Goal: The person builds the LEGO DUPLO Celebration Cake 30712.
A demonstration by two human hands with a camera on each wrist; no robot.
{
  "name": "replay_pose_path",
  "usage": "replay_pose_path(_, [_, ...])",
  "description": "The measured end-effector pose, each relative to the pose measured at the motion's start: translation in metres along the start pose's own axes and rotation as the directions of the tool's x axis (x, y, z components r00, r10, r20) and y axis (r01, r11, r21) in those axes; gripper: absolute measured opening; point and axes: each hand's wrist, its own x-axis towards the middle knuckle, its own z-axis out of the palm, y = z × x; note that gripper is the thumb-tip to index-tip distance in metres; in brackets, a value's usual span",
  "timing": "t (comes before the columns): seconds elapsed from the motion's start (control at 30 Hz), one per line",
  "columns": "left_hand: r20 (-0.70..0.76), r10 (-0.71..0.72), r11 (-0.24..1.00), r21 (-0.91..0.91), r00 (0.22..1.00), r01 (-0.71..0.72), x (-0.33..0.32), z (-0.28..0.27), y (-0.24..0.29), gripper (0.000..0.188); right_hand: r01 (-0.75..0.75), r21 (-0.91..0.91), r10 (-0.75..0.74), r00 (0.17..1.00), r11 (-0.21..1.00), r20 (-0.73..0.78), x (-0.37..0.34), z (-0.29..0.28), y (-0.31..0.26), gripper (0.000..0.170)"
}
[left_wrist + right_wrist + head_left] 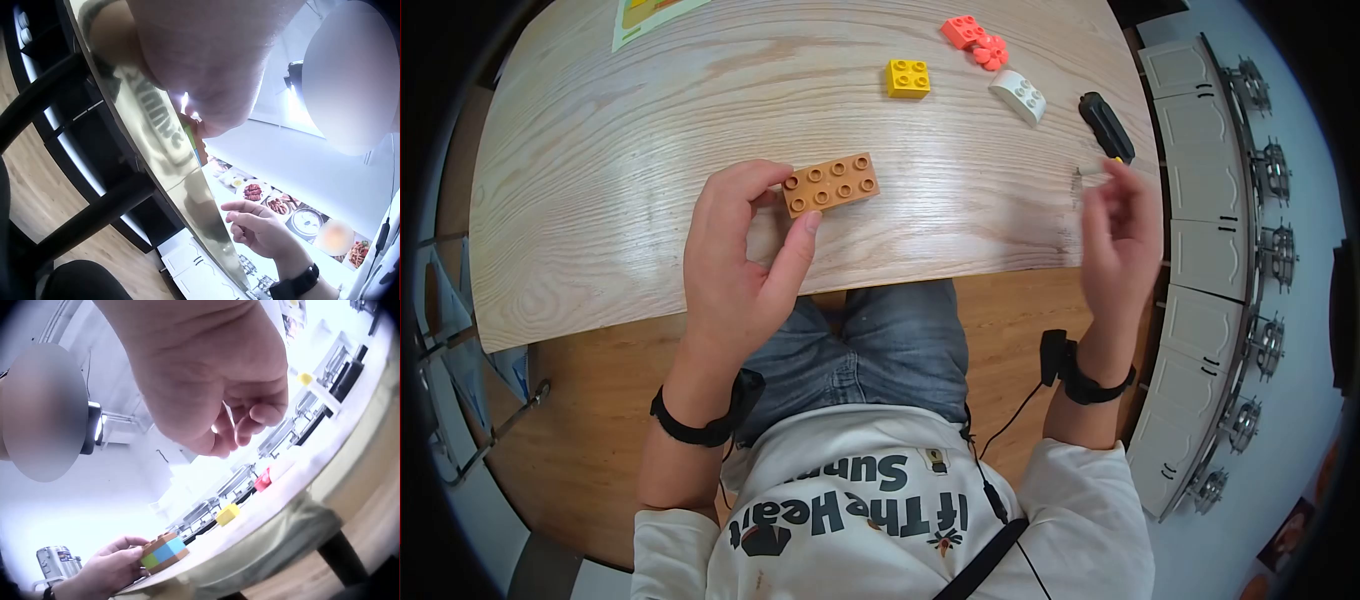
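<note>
A stack of toy building blocks (832,186) lies on the table, with an orange-brown studded brick on top. From the side, the right wrist view shows blue and green bricks (164,551) in its middle layer. My left hand (735,245) grips the left end of this stack, thumb at the near side and fingers at the far side. Over the table's right side is my right hand (1122,235), slightly blurred, its fingers loosely bent with nothing seen between them. Just beyond its fingertips lies a black-handled tool (1106,126) with a yellow part at its near end.
A yellow block (908,79) sits beyond the stack. Farther right are a coral block (963,32), a coral flower piece (991,52) and a white curved block (1019,97). A printed sheet (655,18) lies at the far left. The table's front edge (960,277) is near my lap.
</note>
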Motion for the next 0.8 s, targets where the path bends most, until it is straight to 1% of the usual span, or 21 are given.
replay_pose_path(0.03, [-0.001,-0.001,1.000,0.001,1.000,0.001,0.000,0.001,0.000,0.041,0.095,-0.084,-0.082,0.986,0.992,0.143,-0.002,0.005,-0.007,0.030])
replay_pose_path(0.13, [-0.003,0.000,1.000,0.004,1.000,0.000,0.000,0.001,0.000,0.041,0.122,-0.076,-0.093,0.947,0.990,0.308,-0.001,0.023,-0.021,0.029])
replay_pose_path(0.17, [-0.004,-0.002,1.000,0.003,1.000,0.002,-0.001,0.000,0.000,0.041,0.132,-0.085,-0.102,0.950,0.988,0.294,-0.002,0.026,-0.019,0.031])
replay_pose_path(0.27, [-0.009,-0.008,1.000,0.003,1.000,0.008,-0.004,-0.002,0.000,0.042,0.095,-0.103,-0.052,0.933,0.990,0.357,-0.006,0.029,-0.017,0.030])
replay_pose_path(0.37, [-0.008,-0.009,1.000,0.009,1.000,0.009,-0.003,-0.002,0.002,0.041,0.116,-0.155,-0.035,0.894,0.981,0.447,-0.006,0.031,-0.020,0.032])
replay_pose_path(0.47, [-0.003,-0.005,1.000,0.007,1.000,0.005,-0.003,-0.001,0.001,0.041,0.060,0.078,-0.092,0.850,0.995,0.519,-0.004,0.024,-0.007,0.032])
replay_pose_path(0.57, [-0.002,-0.003,1.000,0.005,1.000,0.003,-0.003,-0.001,0.000,0.041,0.083,0.021,-0.083,0.892,0.996,0.444,-0.003,0.024,-0.001,0.034])
replay_pose_path(0.67, [0.002,-0.001,1.000,0.012,1.000,0.001,-0.002,-0.001,0.000,0.042,-0.007,0.028,-0.005,0.917,1.000,0.398,-0.004,0.031,-0.016,0.033])
replay_pose_path(0.77, [0.005,-0.001,1.000,0.008,1.000,0.001,-0.001,-0.001,0.001,0.042,0.100,-0.003,-0.086,0.874,0.995,0.477,-0.003,0.029,-0.008,0.037])
replay_pose_path(0.8, [0.002,-0.001,1.000,0.005,1.000,0.001,-0.001,0.000,0.001,0.042,0.084,-0.003,-0.073,0.876,0.996,0.477,-0.003,0.029,-0.008,0.037])
